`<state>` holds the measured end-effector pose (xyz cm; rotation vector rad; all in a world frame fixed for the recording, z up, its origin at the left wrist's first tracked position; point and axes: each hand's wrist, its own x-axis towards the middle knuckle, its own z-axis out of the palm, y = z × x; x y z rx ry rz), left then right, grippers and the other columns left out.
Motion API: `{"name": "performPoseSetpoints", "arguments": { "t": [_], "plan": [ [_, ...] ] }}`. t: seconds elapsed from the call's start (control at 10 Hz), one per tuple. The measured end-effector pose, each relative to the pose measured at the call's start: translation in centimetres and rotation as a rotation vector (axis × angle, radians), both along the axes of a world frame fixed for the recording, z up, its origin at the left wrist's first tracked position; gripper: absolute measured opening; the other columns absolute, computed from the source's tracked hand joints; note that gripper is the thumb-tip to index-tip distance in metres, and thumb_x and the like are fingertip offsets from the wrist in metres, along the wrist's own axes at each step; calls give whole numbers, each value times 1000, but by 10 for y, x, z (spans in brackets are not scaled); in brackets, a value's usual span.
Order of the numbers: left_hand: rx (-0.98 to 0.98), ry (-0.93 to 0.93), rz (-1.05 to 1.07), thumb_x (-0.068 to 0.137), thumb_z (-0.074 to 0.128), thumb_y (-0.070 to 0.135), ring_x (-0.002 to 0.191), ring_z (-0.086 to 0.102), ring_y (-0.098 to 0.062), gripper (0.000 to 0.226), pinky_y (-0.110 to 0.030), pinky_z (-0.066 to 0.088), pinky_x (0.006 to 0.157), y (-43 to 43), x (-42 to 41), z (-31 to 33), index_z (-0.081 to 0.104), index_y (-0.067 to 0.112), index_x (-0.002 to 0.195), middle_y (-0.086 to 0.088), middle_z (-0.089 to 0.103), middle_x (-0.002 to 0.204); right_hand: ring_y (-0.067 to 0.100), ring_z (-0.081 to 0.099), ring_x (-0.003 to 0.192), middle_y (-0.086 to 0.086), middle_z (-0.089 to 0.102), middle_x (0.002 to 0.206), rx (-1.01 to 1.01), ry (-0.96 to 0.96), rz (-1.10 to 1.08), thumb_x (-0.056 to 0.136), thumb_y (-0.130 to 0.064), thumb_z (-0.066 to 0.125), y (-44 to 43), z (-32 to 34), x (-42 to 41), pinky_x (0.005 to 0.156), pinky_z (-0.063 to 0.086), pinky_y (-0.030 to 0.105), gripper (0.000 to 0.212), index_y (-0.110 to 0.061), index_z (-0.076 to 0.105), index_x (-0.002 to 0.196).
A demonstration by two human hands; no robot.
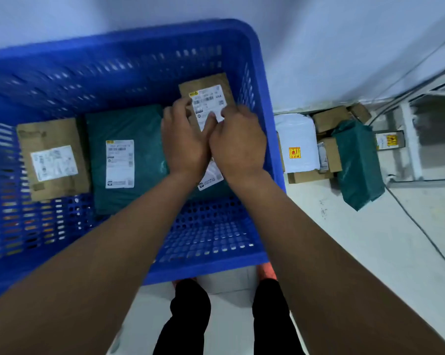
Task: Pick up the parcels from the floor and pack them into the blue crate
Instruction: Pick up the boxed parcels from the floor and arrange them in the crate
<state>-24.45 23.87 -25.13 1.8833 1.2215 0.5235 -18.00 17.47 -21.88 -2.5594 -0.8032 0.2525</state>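
Note:
The big blue crate [270,139] fills the left and middle of the head view. Inside lie a brown cardboard parcel [62,131] at left, a dark green bag parcel [144,129] in the middle, and another green parcel [216,188] mostly hidden under my wrists. At the crate's far right a brown parcel with a white label [208,85] stands tilted. My left hand [183,144] and my right hand [238,142] both grip its near end, fingers on the label.
On the floor right of the crate lie more parcels: a white bag [297,139], several brown boxes [330,119] and a green bag [357,165]. A white wall rises behind. A cable [421,229] runs over the floor. My legs [190,316] stand below the crate.

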Motion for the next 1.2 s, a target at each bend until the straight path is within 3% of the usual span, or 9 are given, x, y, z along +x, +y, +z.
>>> {"name": "performPoseSetpoints", "arguments": {
  "t": [0.1, 0.2, 0.4, 0.6, 0.7, 0.8, 0.9, 1.0, 1.2],
  "plan": [
    [36, -245, -127, 89, 63, 27, 81, 58, -8, 10, -44, 53, 75, -12, 14, 51, 66, 19, 94, 2, 67, 93, 25, 64, 77, 3, 69, 82, 335, -235, 15, 88, -20, 46, -14, 45, 9, 53, 42, 32, 26, -13, 71, 85],
    [-1, -287, -236, 93, 66, 20, 68, 58, -17, 11, -45, 52, 67, -28, 42, 91, 65, 12, 84, 0, 69, 78, 22, 59, 60, 0, 66, 67, 554, -256, -123, 81, -19, 46, -31, 74, 41, 48, 41, 31, 26, -13, 69, 71],
    [-10, -218, -353, 95, 62, 24, 65, 57, -8, 21, -30, 48, 65, -80, 136, 130, 62, 12, 78, 11, 59, 67, 24, 57, 57, 3, 65, 64, 498, -71, -452, 84, -13, 47, -100, 77, 137, 49, 45, 36, 24, -10, 67, 70],
    [-317, 221, -300, 91, 60, 22, 93, 67, -31, 22, -34, 49, 70, -142, 221, 28, 69, 2, 93, -14, 70, 94, 34, 64, 80, 15, 70, 87, 122, 259, -601, 97, -19, 49, -181, -35, 207, 56, 33, 29, 26, -2, 68, 95],
    [-456, 613, -312, 93, 62, 30, 117, 61, -36, 47, -33, 50, 82, -154, 218, -71, 58, 4, 131, -15, 61, 121, 37, 65, 94, 20, 71, 101, -35, 527, -451, 98, -14, 49, -190, -108, 213, 68, 38, 31, 25, -1, 68, 89],
    [-514, 905, -159, 90, 69, 43, 136, 45, -36, 86, -35, 46, 100, -154, 200, -147, 28, 10, 158, -15, 37, 156, 35, 61, 115, 17, 67, 121, -204, 854, -226, 101, -17, 47, -184, -175, 201, 81, 42, 30, 29, -1, 68, 112],
    [-538, 844, 21, 85, 76, 48, 143, 34, -36, 107, -40, 38, 108, -145, 180, -206, 12, 12, 162, -16, 28, 158, 35, 56, 125, 19, 61, 134, -178, 1122, -184, 105, -19, 41, -168, -232, 186, 99, 48, 34, 37, 1, 61, 129],
    [-539, 743, 170, 93, 63, 46, 147, 30, -36, 101, -47, 32, 118, -147, 176, -243, -2, 16, 164, -18, 25, 161, 37, 57, 127, 21, 60, 135, -87, 1295, -297, 105, -20, 44, -158, -266, 170, 104, 50, 44, 38, 2, 58, 132],
    [-600, 502, 341, 84, 77, 28, 120, 58, -30, 78, -37, 50, 100, -159, 188, -240, 32, 15, 147, -12, 54, 137, 31, 67, 103, 14, 68, 109, 13, 1269, -407, 99, -26, 51, -169, -276, 179, 99, 54, 50, 23, -12, 68, 105]
  ]
}}
